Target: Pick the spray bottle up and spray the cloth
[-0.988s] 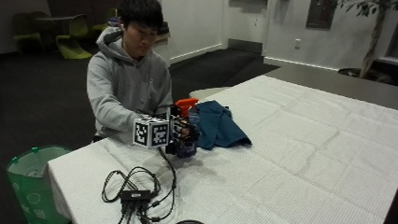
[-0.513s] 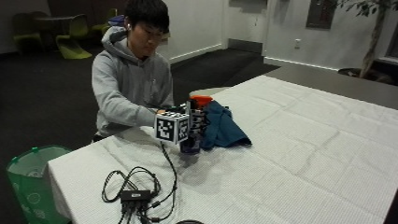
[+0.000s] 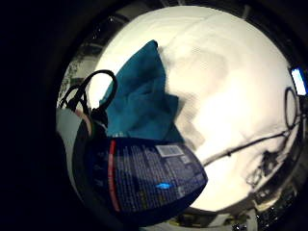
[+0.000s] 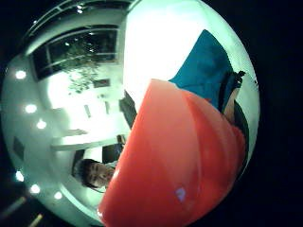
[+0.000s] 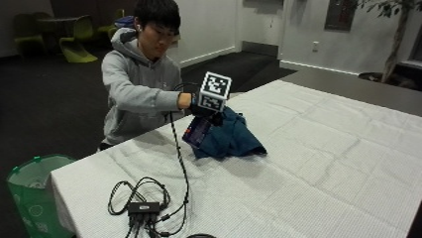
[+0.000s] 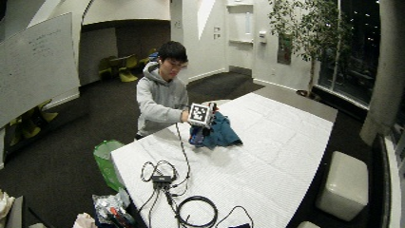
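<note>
Holding the spray bottle [image 5: 196,133] clear of the table [image 5: 316,163], the person's gloved right hand [image 5: 200,110] is now raised to about chest height; half a second ago the same hand and bottle were lower, close to the white tablecloth. Nearest the palm, the bottle's orange top [image 4: 180,165] fills the thumb-side view, and its dark blue labelled body [image 3: 149,178] fills much of the little-finger-side view, so the fingers appear wrapped round the bottle's neck, though no individual finger shows clearly. Just beyond the bottle, at about three o'clock from it in the outside view, the blue cloth [image 5: 231,136] lies bunched on the table, and the bottle's lower end seems to hang right beside or against it. Farther off, at about seven o'clock from the cloth, a tangle of black cables [image 5: 141,203] rests near the table's front edge. The lift looks complete, so the pick-up part is likely done; what remains is turning the nozzle toward the cloth and squeezing the trigger.
</note>
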{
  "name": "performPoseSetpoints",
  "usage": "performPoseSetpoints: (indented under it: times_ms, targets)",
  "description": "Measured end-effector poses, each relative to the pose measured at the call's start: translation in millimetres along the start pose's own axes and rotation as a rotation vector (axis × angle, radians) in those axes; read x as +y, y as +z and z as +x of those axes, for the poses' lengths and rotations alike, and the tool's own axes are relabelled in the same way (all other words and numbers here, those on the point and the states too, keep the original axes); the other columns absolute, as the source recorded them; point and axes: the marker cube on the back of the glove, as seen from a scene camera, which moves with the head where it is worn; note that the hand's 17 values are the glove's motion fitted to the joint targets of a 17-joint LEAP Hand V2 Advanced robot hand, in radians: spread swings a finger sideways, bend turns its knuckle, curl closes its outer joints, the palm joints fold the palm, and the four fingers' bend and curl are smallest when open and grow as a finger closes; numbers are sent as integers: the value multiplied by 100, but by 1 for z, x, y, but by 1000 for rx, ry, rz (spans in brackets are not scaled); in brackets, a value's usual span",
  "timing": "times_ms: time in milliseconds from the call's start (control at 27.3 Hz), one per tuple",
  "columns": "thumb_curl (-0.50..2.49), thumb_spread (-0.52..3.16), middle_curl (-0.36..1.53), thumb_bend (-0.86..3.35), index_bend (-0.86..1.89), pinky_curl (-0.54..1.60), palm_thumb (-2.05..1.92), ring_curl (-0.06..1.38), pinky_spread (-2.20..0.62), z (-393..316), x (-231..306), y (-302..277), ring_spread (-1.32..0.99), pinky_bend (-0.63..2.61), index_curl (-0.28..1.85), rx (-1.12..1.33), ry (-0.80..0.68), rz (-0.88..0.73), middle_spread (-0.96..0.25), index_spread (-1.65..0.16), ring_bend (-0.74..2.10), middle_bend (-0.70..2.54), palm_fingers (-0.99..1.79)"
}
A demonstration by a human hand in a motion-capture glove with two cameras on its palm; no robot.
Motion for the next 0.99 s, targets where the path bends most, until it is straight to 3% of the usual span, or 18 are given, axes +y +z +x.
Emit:
performPoseSetpoints:
  times_ms: [439, 732, 988]
  targets:
    - [63, 28, 51, -3, 53, 36, 96, 43, -20, -91, 10, -17, -17, 30, 51, 467, 111, -281, -9, -18, 58, 64, 139]
    - [67, 25, 51, -3, 54, 37, 96, 44, -21, -81, -11, 54, -18, 31, 52, 574, 179, -437, -9, -17, 59, 64, 139]
    - [69, 23, 51, -3, 54, 37, 95, 45, -21, -76, -14, 66, -18, 31, 53, 578, 183, -453, -9, -17, 59, 64, 138]
